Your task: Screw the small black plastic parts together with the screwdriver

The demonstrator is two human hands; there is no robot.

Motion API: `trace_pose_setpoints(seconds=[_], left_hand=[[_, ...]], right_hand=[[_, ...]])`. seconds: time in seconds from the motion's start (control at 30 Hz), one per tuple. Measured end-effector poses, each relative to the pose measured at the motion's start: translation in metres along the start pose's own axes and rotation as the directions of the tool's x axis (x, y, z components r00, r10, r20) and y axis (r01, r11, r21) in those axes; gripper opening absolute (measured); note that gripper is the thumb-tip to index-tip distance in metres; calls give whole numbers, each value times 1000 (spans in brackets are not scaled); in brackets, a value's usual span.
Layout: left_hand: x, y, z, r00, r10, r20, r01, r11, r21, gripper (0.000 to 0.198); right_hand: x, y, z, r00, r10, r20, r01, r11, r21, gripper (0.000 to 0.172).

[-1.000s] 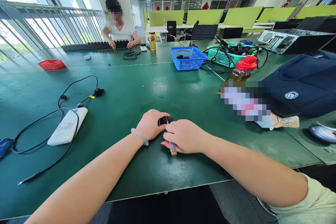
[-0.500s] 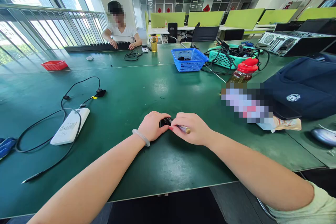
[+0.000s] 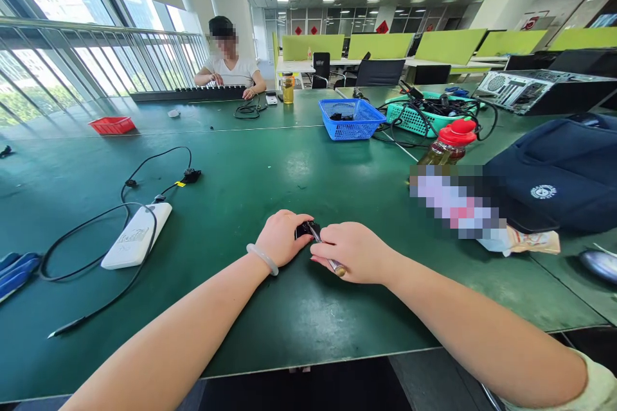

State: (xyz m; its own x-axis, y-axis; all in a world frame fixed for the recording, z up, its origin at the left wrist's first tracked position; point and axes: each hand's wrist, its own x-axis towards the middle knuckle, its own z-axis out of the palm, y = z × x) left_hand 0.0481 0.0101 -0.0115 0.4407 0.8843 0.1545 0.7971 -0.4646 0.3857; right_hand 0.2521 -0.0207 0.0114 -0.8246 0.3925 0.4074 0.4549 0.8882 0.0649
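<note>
Pinning the small black plastic part (image 3: 305,228) against the dark green table mat (image 3: 270,167), my left hand (image 3: 282,237) curls closed over its left side, probably so it cannot slide. My right hand (image 3: 354,252) grips a slim metal-shafted screwdriver with an amber handle end (image 3: 337,267), slanted so its tip meets the part between my hands. A white power bank (image 3: 137,236) lies well apart, leftward.

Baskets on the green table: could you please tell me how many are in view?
3: a red basket at the far left, a blue basket in the middle, and a teal basket just right of it, holding cables. The dark bag may hide more.
</note>
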Motion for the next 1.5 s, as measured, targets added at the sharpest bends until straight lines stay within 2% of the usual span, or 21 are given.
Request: trace_pose_setpoints(seconds=[0.13,0.37,0.63,0.77,0.83,0.9,0.97,1.07,1.13,1.27,1.5], left_hand=[[1,0,-3,999,-42,6,42,999,14,39],[1,-1,-3,998,-60,-4,60,998,13,39],[1,0,-2,998,-67,1,67,997,37,38],[1,0,-3,998,-61,1,61,998,34,37],[0,0,-4,998,-61,-1,61,998,28,37],[0,0,-4,998,-63,-7,63,998,25,37],[0,0,-4,998,-67,-9,68,997,21,37],[1,0,-3,997,-82,-9,82,997,6,37],[1,1,-4,996,-93,-5,93,996,-6,37],[1,3,-5,995,-104,3,104,994,-15,37],[1,2,-7,993,-116,8,116,993,-27,37]], right_hand=[[1,3,2,997,77,7,-77,996,34,30],[1,4,3,972,234,-31,-221,946,236,25],[0,10,2,900,430,-68,-345,800,490,40],[2,13,1,841,534,-91,-390,713,583,37],[3,14,0,827,554,-93,-404,701,588,35],[3,14,1,844,525,-112,-383,735,559,34],[2,13,2,889,439,-130,-331,813,480,33],[1,7,3,959,259,-111,-223,939,263,37],[2,1,4,981,169,-95,-158,981,116,40],[5,-7,7,991,91,-102,-95,995,-39,43],[6,-8,5,988,81,-135,-93,992,-86,42]])
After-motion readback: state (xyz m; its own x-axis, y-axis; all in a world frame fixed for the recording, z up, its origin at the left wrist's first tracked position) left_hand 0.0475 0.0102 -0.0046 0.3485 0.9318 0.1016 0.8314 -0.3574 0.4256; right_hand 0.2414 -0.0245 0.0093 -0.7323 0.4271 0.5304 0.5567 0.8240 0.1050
